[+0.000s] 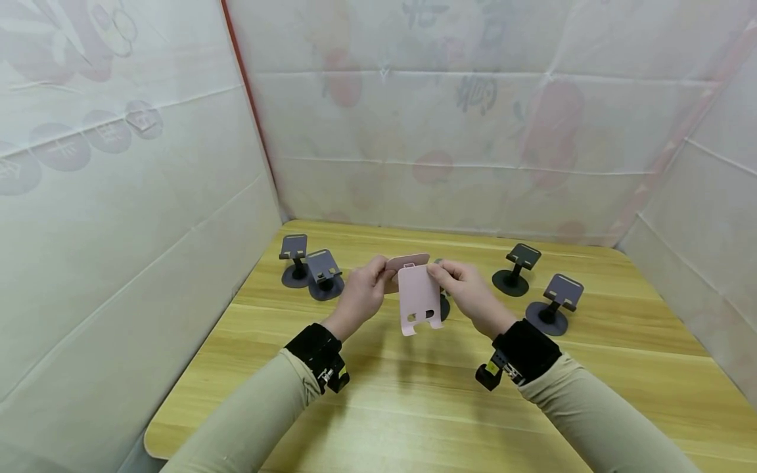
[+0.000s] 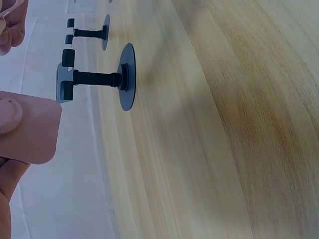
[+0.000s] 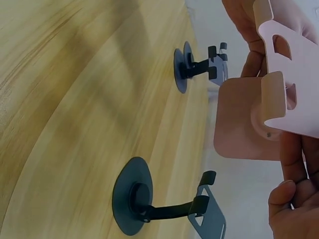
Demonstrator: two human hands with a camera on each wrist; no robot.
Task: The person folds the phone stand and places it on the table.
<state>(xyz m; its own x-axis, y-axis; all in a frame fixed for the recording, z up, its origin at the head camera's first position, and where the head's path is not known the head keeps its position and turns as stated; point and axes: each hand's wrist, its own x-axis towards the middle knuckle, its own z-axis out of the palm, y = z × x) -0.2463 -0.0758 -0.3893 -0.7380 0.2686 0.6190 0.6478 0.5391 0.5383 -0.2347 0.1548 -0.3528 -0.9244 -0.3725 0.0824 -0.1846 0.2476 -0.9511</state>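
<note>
Pink phone stand [image 1: 418,299] is hanging in the air over the counter's [image 1: 414,407] middle, looking light, stiff, smooth plastic with a hinge. Left hand [image 1: 362,293] and right hand [image 1: 470,292] are both pinching its top edge; gripping the plate edges seems safest. Dark stands [image 1: 322,272] are sitting toward the far corners.

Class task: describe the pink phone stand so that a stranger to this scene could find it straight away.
Start at the wooden table walled in by white sheeting. Above its middle, the left hand and right hand hold the pink phone stand between them. It is the only pink one and the only one lifted; the dark grey stands sit on the table.
</note>
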